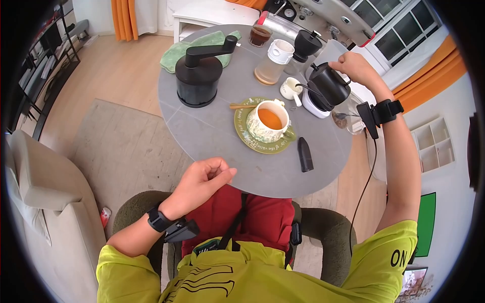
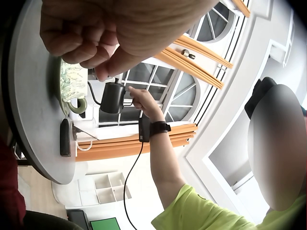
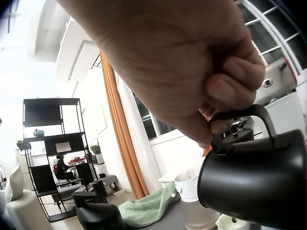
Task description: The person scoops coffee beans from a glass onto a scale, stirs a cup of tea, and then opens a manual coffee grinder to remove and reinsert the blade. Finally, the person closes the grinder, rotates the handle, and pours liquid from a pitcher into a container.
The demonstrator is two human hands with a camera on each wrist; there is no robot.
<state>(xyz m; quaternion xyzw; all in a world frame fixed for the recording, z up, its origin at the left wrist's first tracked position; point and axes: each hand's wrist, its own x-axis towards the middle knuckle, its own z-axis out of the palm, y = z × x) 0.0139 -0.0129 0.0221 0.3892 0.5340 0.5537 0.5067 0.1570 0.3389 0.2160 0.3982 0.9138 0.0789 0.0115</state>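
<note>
My right hand (image 1: 353,68) grips the handle of a black gooseneck kettle (image 1: 331,87), fingers curled round the upper part of the handle in the right wrist view. In the head view the kettle overlaps a white base (image 1: 317,108) at the table's right side. Its thin spout points left, over a small cream pitcher (image 1: 291,90). My left hand (image 1: 202,182), loosely curled and holding nothing, hovers by the near table edge above the lap. Closest to it is a floral cup (image 1: 262,130) of orange-brown liquid on a green saucer (image 1: 244,137), with a wooden spoon (image 1: 241,106) across the rim.
A black hand grinder (image 1: 198,76) stands at the left on the grey table (image 1: 202,134), near a green cloth (image 1: 172,55). Behind are a white-collared jar (image 1: 270,65), a glass of dark drink (image 1: 259,36) and an espresso machine (image 1: 323,20). A black oblong object (image 1: 305,154) lies right.
</note>
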